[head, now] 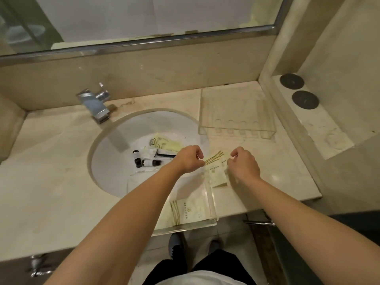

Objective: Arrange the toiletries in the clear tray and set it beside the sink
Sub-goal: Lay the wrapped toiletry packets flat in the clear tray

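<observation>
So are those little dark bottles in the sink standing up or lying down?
Lying down. Both dark bottles rest on their sides at the bottom of the sink, beside the pale packets, not yet in the clear tray.

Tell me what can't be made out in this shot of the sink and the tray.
Head view only:
- Print on the cream packet between the left hand and right hand: too small to read.
- Fingertips of both hands: curled under, so the grip is unclear.
- Labels on the small dark bottles in the sink: too small.
- Near clear tray: left part hidden by the left forearm.
</observation>
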`<act>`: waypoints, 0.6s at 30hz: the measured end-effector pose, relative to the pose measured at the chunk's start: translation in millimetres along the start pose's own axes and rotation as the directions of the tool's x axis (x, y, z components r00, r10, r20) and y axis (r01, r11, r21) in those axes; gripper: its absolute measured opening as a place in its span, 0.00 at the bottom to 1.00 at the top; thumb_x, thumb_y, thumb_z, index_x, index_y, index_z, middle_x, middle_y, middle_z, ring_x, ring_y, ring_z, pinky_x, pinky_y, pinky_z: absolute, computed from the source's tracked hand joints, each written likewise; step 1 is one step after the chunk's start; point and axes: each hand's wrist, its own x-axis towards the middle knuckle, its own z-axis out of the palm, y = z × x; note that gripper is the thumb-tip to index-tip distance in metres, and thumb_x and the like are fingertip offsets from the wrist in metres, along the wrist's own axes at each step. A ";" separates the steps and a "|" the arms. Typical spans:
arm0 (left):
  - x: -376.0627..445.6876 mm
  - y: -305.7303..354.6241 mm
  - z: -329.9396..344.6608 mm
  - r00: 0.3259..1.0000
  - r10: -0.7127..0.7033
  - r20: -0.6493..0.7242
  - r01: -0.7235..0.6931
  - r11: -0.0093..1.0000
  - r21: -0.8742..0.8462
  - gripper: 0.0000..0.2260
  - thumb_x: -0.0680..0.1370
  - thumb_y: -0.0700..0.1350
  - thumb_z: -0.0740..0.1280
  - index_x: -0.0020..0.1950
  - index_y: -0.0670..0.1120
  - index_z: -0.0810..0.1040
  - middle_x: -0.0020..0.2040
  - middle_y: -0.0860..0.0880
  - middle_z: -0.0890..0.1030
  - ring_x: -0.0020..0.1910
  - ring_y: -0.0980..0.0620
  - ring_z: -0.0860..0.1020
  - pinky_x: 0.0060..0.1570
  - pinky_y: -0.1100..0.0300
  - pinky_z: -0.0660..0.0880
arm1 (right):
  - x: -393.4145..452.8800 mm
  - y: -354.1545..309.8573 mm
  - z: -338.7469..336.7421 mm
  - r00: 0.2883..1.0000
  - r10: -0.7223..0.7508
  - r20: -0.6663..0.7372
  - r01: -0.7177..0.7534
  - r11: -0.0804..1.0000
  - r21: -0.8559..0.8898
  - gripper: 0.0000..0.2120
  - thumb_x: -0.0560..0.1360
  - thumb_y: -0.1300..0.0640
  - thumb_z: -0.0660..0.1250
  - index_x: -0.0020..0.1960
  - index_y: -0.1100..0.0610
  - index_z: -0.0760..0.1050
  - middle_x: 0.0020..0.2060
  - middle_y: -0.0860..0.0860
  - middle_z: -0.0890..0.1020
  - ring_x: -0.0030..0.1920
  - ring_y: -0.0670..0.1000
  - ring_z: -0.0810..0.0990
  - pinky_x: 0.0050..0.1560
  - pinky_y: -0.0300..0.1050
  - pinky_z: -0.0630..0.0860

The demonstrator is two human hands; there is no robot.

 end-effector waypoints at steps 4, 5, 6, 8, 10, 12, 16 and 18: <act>21.1 17.6 17.3 0.998 -0.002 0.070 -0.007 0.991 0.134 0.23 0.70 0.50 0.76 0.61 0.47 0.74 0.60 0.45 0.74 0.58 0.46 0.74 0.57 0.55 0.73 | 11.5 18.1 4.1 0.991 0.015 0.133 -0.023 0.998 0.055 0.14 0.75 0.53 0.65 0.60 0.54 0.71 0.58 0.53 0.75 0.53 0.54 0.77 0.52 0.49 0.75; 24.8 21.5 21.4 0.997 -0.003 0.076 -0.010 0.985 0.171 0.25 0.69 0.51 0.76 0.63 0.48 0.73 0.60 0.45 0.73 0.59 0.46 0.73 0.59 0.53 0.73 | 13.3 19.0 6.7 0.989 0.011 0.147 -0.022 0.997 0.070 0.15 0.75 0.53 0.66 0.60 0.53 0.71 0.58 0.53 0.75 0.53 0.54 0.77 0.52 0.49 0.75; 27.7 25.1 25.1 0.997 -0.002 0.080 -0.015 0.977 0.211 0.27 0.68 0.51 0.76 0.64 0.48 0.72 0.61 0.45 0.72 0.59 0.45 0.72 0.60 0.51 0.72 | 14.8 19.0 9.2 0.988 0.008 0.154 -0.020 0.997 0.079 0.15 0.75 0.52 0.66 0.60 0.53 0.71 0.58 0.53 0.75 0.53 0.54 0.77 0.52 0.49 0.75; 33.5 30.4 31.1 0.996 0.001 0.089 -0.027 0.956 0.293 0.32 0.67 0.52 0.77 0.67 0.49 0.69 0.63 0.45 0.70 0.61 0.44 0.71 0.62 0.49 0.72 | 18.1 17.9 13.9 0.984 0.007 0.175 -0.022 0.996 0.084 0.16 0.74 0.50 0.67 0.60 0.52 0.71 0.55 0.51 0.76 0.52 0.53 0.77 0.52 0.49 0.75; 36.6 31.3 36.2 0.996 0.000 0.095 -0.032 0.939 0.342 0.36 0.65 0.52 0.78 0.69 0.49 0.66 0.63 0.45 0.69 0.61 0.44 0.70 0.61 0.48 0.72 | 19.4 16.0 16.5 0.977 0.029 0.209 -0.042 0.998 0.055 0.16 0.73 0.48 0.67 0.59 0.51 0.71 0.51 0.48 0.76 0.51 0.53 0.78 0.49 0.49 0.76; 40.8 31.7 40.1 0.996 0.007 0.093 -0.044 0.915 0.400 0.36 0.65 0.52 0.78 0.68 0.48 0.65 0.62 0.45 0.70 0.59 0.44 0.71 0.58 0.50 0.73 | 24.4 18.1 18.9 0.970 0.067 0.233 -0.074 0.997 0.021 0.14 0.72 0.47 0.66 0.55 0.50 0.71 0.48 0.47 0.78 0.47 0.53 0.79 0.43 0.47 0.75; 42.9 32.9 38.5 0.997 -0.007 0.077 -0.026 0.905 0.425 0.32 0.64 0.51 0.78 0.63 0.47 0.67 0.58 0.46 0.69 0.52 0.44 0.75 0.52 0.50 0.76 | 31.3 21.9 20.0 0.957 0.059 0.283 -0.071 0.997 0.034 0.09 0.70 0.47 0.67 0.42 0.49 0.69 0.40 0.47 0.77 0.41 0.53 0.76 0.33 0.44 0.66; 43.9 34.8 33.7 0.997 -0.024 0.076 -0.008 0.917 0.400 0.29 0.65 0.51 0.79 0.59 0.46 0.68 0.55 0.46 0.69 0.49 0.44 0.76 0.51 0.50 0.76 | 32.7 23.8 17.8 0.955 0.032 0.294 -0.052 0.997 0.059 0.13 0.70 0.48 0.67 0.35 0.49 0.64 0.34 0.46 0.72 0.38 0.54 0.73 0.32 0.44 0.65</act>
